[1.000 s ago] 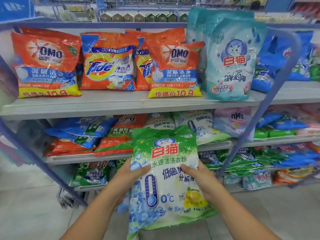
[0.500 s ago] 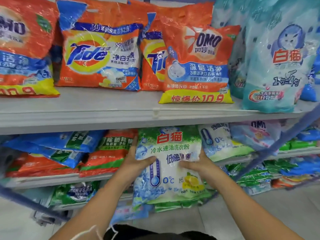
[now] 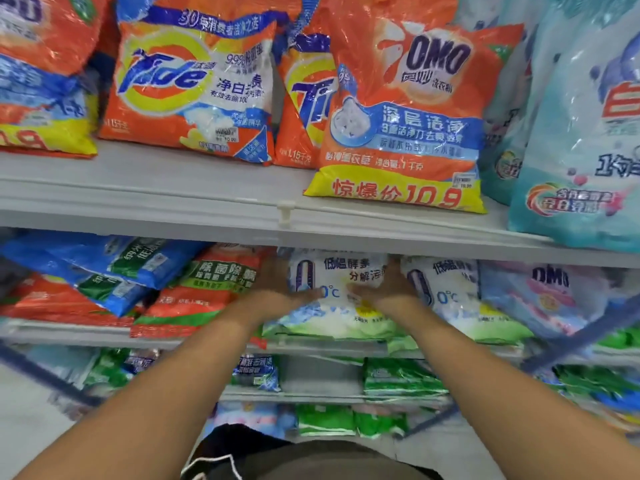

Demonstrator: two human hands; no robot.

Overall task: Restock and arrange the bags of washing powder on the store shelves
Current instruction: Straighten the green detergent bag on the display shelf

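Head view, near to far: both forearms are reaching forward from the lower edge; the left hand [image 3: 277,289] and right hand [image 3: 381,289] are gripping the white-and-green washing powder bag [image 3: 332,306] by its two sides, fingers curled round it. A second ago this bag was being held in the open aisle; now it is lying on the middle shelf [image 3: 69,329], its top tucked under the upper shelf [image 3: 207,202], just beside a matching bag [image 3: 450,292] on the right and a red-and-green bag [image 3: 204,289] on the left. Placement is judged nearly complete; release and straightening are remaining. Farther up, Tide bags [image 3: 194,88] and an OMO bag [image 3: 401,119] are standing upright.
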